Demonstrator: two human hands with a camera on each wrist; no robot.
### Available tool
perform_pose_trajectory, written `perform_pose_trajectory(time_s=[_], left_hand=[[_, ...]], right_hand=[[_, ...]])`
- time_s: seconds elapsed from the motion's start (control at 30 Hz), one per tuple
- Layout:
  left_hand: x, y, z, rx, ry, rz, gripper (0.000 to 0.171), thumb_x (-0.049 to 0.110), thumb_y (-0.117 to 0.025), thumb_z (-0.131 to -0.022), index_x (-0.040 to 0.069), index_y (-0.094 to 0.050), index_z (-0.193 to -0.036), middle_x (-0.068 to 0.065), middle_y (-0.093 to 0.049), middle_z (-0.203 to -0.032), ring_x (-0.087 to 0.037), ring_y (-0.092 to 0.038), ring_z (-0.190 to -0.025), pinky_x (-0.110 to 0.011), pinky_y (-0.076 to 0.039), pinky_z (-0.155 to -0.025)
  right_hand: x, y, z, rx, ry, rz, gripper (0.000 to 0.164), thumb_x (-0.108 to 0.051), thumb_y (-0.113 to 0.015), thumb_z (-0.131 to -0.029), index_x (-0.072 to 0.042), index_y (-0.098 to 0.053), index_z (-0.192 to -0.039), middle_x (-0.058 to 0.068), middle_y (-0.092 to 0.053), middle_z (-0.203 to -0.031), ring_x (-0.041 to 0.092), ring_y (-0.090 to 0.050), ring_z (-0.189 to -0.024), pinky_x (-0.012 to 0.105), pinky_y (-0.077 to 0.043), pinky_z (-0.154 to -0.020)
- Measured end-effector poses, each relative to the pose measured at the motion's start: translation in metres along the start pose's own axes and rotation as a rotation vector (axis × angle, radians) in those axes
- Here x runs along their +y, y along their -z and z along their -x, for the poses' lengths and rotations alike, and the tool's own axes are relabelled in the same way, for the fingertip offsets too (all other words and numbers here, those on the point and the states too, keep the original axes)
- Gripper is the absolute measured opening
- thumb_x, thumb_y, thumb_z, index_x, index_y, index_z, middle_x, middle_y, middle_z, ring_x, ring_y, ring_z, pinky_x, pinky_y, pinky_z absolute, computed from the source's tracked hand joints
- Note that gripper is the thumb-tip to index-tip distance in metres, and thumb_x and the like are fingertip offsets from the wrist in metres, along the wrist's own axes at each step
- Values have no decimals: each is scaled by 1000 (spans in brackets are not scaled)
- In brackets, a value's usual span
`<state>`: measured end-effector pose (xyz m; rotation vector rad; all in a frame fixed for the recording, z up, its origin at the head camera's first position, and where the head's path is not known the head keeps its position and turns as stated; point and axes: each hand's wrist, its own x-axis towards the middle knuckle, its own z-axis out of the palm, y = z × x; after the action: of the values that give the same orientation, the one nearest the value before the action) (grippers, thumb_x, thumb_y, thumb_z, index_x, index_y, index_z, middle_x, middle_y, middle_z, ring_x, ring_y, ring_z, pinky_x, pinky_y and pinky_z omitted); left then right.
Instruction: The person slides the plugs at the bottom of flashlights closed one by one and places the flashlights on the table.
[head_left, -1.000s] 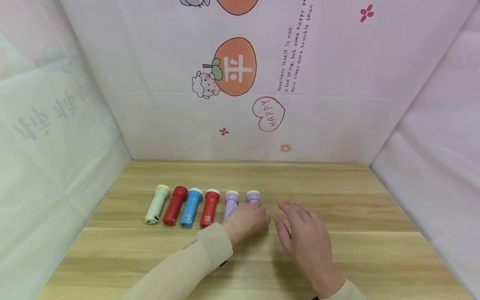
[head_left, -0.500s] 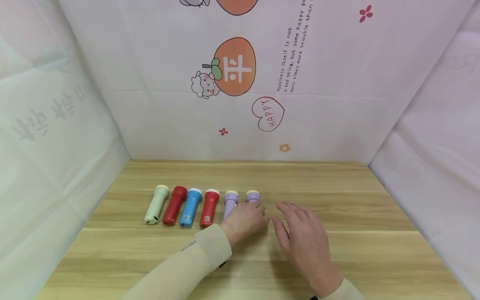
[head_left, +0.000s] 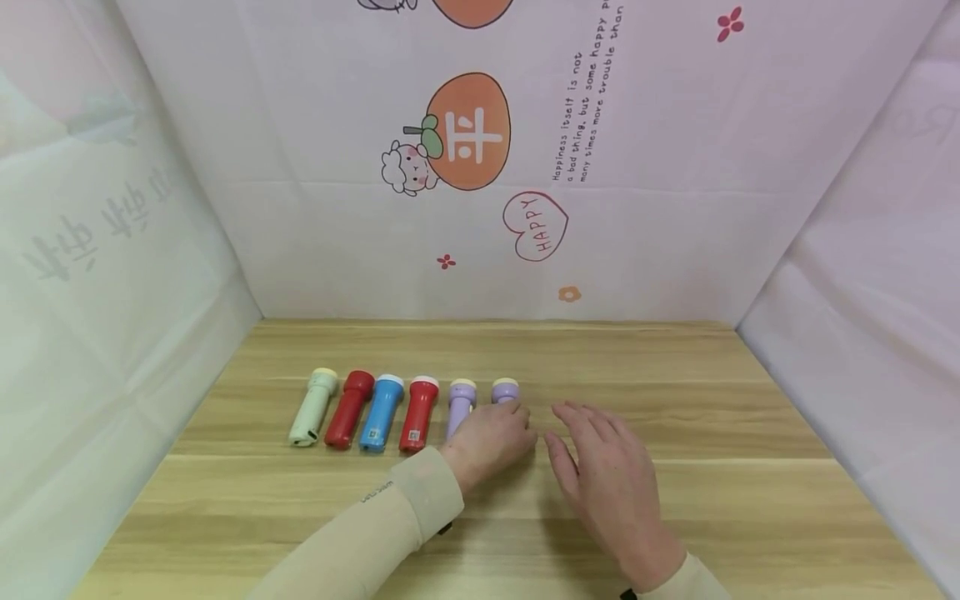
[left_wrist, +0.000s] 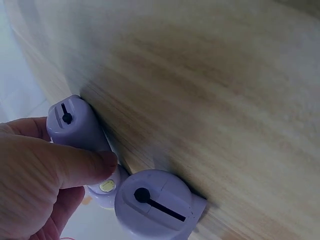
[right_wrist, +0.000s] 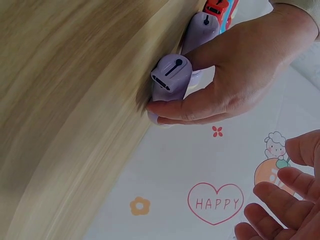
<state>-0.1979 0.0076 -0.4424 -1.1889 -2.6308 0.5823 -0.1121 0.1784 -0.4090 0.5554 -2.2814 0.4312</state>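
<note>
At the right end of a row of flashlights lies a light purple flashlight (head_left: 506, 390) with a pale yellow rim. My left hand (head_left: 491, 442) grips its body from above, covering most of it in the head view. In the left wrist view, thumb and fingers pinch the sides of this purple flashlight (left_wrist: 80, 125). A second purple flashlight (head_left: 461, 402) lies just to its left, partly behind the left hand. My right hand (head_left: 611, 487) is to the right of the gripped flashlight, fingers extended and holding nothing; the right wrist view shows its spread fingers (right_wrist: 285, 200).
Further left in the row lie a bright red flashlight (head_left: 419, 415), a blue one (head_left: 382, 412), a dark red one (head_left: 350, 410) and a pale green one (head_left: 313, 408). They rest on a wood-grain table (head_left: 300, 492). A white printed cloth (head_left: 645, 250) stands behind and along both sides.
</note>
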Motion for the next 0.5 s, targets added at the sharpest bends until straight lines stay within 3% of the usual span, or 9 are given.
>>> perform_pose_trajectory(time_s=[0.27,0.5], left_hand=[[0,1,1,10,-5,-12,17,18,-72,-98,28,-75,-112,6,-70,-113,-10,-61,-106,-26,-60,-80],[-5,9,4,29,0,-20,15,19,-73,-98,27,-75,-111,5,-69,-110,-10,-61,-103,-24,-60,-79]], right_hand=[[0,0,0,-9,1,6,36,-30,-68,-96,-3,-72,-120,16,-77,-115,35,-72,-105,49,-57,-93],[1,0,-3,-2,-1,7,36,-26,-75,-92,-3,-72,-120,16,-77,-114,34,-72,-104,49,-57,-92]])
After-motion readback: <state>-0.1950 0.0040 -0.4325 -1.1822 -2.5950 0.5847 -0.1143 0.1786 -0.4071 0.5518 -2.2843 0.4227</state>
